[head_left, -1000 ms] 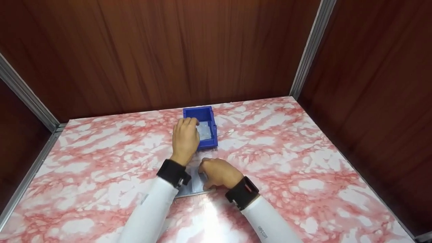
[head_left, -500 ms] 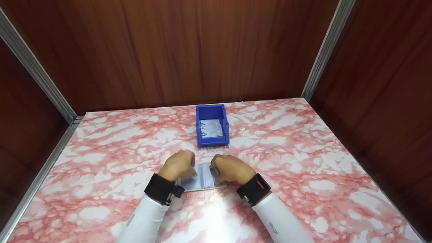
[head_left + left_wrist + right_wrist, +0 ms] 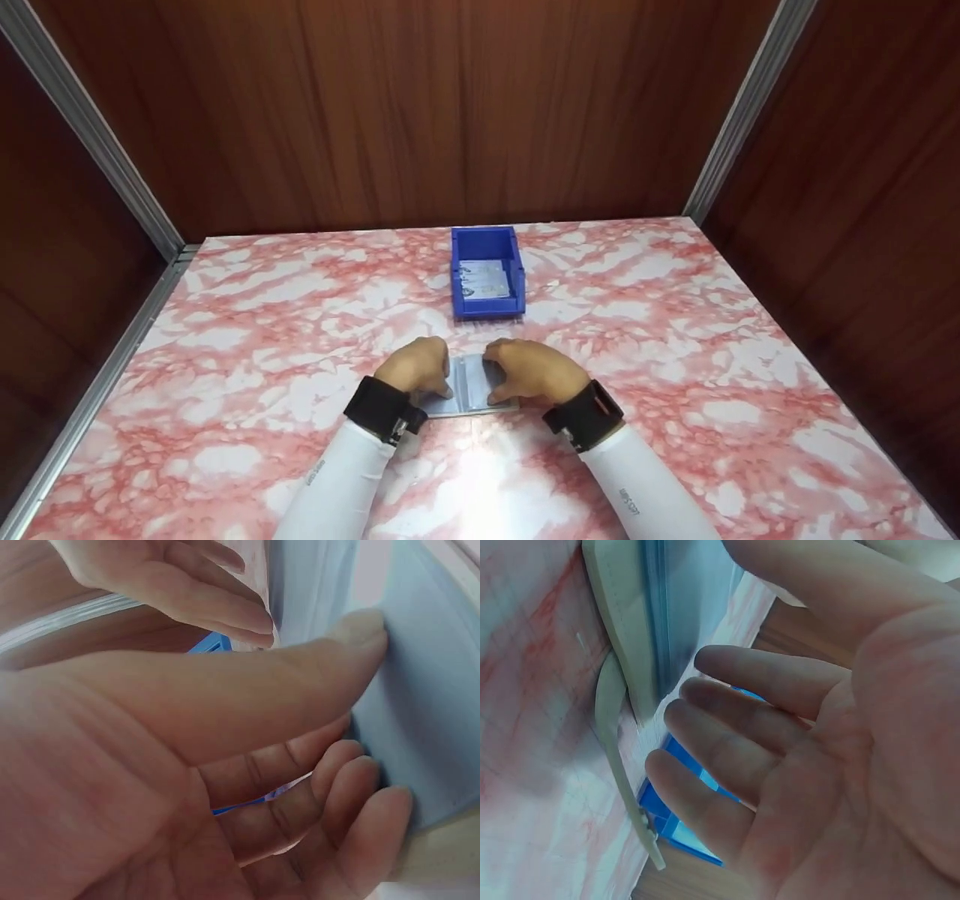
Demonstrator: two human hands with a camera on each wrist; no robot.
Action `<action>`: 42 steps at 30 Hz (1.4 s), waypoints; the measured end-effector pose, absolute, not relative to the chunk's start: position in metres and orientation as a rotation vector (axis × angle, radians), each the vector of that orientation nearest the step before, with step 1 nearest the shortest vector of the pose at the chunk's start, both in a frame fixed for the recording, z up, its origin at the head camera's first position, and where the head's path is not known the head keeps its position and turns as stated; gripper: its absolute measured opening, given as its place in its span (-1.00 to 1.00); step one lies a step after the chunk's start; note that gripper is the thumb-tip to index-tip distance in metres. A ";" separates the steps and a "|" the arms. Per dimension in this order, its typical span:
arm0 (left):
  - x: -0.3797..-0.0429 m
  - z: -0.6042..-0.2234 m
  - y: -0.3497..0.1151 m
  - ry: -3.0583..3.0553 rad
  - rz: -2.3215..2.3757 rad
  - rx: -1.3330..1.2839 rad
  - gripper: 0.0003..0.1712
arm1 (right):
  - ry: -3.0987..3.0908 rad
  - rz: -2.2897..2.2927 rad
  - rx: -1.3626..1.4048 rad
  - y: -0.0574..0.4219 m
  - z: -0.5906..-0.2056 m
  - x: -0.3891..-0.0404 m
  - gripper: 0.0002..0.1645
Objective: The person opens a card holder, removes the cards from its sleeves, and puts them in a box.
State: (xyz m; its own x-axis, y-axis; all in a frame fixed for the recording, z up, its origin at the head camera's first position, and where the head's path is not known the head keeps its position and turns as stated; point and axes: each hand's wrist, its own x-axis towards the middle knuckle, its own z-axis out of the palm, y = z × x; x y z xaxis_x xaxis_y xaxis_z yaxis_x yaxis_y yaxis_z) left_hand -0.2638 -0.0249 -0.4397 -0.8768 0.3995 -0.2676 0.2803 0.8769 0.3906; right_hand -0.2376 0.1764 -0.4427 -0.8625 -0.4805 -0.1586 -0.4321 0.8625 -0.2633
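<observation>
A small card holder (image 3: 473, 384) lies spread on the table, with clear bluish plastic pockets and a cream cover (image 3: 619, 596). My left hand (image 3: 421, 365) is at its left half. In the left wrist view, that thumb lies across the plastic page (image 3: 435, 675) and the bent fingertips meet the page near its edge; no card shows between them. Over the right half is my right hand (image 3: 541, 373), its fingers loosely spread in the right wrist view and holding nothing visible. Whether its thumb touches the page cannot be seen.
Behind the holder stands a blue bin (image 3: 489, 309) with several pale printed cards (image 3: 484, 280) inside. A cream strap (image 3: 613, 727) with a snap sticks out from the holder. Brown wood-grain panels (image 3: 420, 112) enclose the marbled table (image 3: 247, 337).
My left hand has come back from the blue bin to the holder's left half. My right hand has stayed by the right half. The head view has shifted slightly.
</observation>
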 end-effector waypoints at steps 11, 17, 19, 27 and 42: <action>-0.265 -0.437 -0.029 2.709 0.431 0.519 -0.74 | 2.837 -0.246 -0.683 0.168 -0.442 -0.236 -0.41; -0.265 -0.438 -0.025 2.780 0.388 0.453 -0.63 | 2.843 -0.247 -0.640 0.168 -0.441 -0.234 -0.36; -0.266 -0.437 -0.024 2.790 0.390 0.444 -0.59 | 2.851 -0.245 -0.635 0.168 -0.440 -0.234 -0.38; -0.266 -0.439 -0.029 2.778 0.420 0.461 -0.63 | 2.891 -0.237 -0.664 0.163 -0.441 -0.231 -0.54; -0.266 -0.438 -0.029 2.761 0.404 0.446 -0.67 | 2.887 -0.211 -0.828 0.168 -0.437 -0.228 -0.60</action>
State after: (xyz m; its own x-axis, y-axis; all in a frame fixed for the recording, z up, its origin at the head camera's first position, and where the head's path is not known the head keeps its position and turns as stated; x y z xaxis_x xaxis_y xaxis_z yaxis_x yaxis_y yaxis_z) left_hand -0.2661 -0.0289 -0.4383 -0.9021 0.3452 -0.2590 0.2566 0.9115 0.3213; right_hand -0.2283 0.1683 -0.4373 -0.8408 -0.5344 -0.0870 -0.5161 0.8396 -0.1697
